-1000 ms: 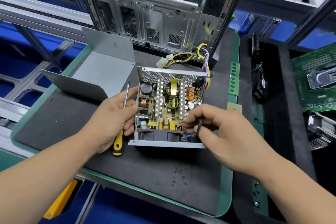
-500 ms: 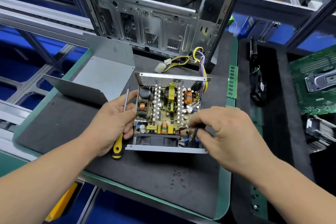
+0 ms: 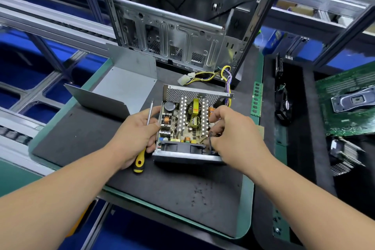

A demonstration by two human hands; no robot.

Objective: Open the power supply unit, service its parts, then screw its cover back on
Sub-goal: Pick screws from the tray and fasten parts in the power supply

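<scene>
Open metal power supply unit (image 3: 188, 122) mid-surface (image 3: 81, 134); bent grey sheet-metal cover (image 3: 121, 85) at back-left; bare steel computer chassis (image 3: 172, 42) along back edge; yellow-handled screwdriver (image 3: 143, 146) left of unit.

One open power supply unit (image 3: 190, 126) sits between two hands, left hand (image 3: 135, 136) and right hand (image 3: 235, 138). One screwdriver (image 3: 143, 144) is in the left. One cover (image 3: 119, 87) lies beyond it. Two finned heatsink rows (image 3: 182, 113) show inside, perhaps more hidden under the right hand.

Single head-worn wide-angle view, looking forward and steeply down. Close over the open power supply unit (image 3: 192, 126) on the dark mat (image 3: 182, 193). No second view.
</scene>
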